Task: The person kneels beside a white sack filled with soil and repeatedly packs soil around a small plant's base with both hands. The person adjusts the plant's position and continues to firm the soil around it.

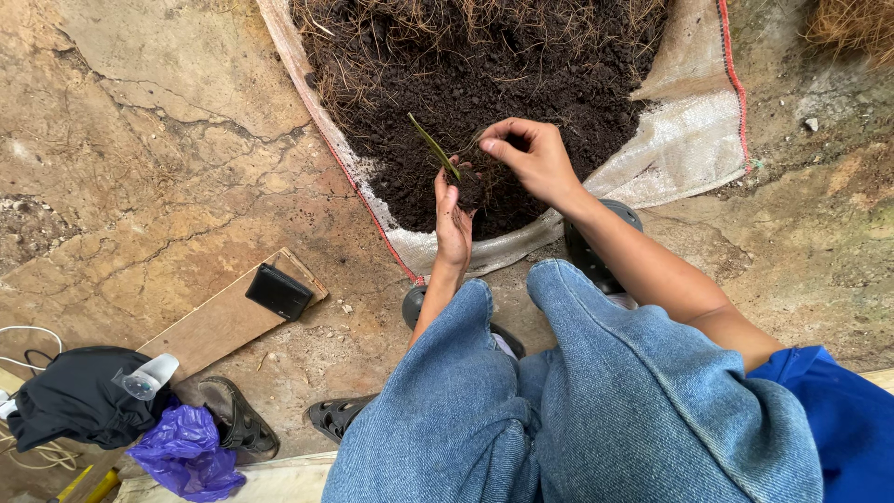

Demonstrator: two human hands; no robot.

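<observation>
Seedling (pixel 431 146), a narrow green leaf with a clump of dark soil at its base, is held over the near edge of the soil pile (pixel 484 84). Left hand (pixel 453 219) rises from below with its fingers (pixel 447 191) closed around the soil clump, so the leaf stands out above the fingertips. Right hand (pixel 531 158) comes in from the right, its fingers (pixel 498 144) curled together and pinched at the top of the same clump, just right of the leaf base. Long axis of the leaf runs on a diagonal: the base lies near and right, at the fingers, and the tip points far and left over the soil.

Soil pile is dark, with dry brown fibres along its far side, and lies on a white woven sack (pixel 684 130) with a red edge line, spread on the cracked stone floor (pixel 158 168). Knees in blue jeans (pixel 577 401) fill the near middle of the view, and dark sandals (pixel 337 414) show beneath them. To the near left, well apart from the hands, lie a wooden board (pixel 214 326) bearing a black wallet (pixel 278 292), a black cloth (pixel 79 396), a clear plastic bottle (pixel 144 377) and a purple plastic bag (pixel 186 452). Nothing lies between the hands and the soil.
</observation>
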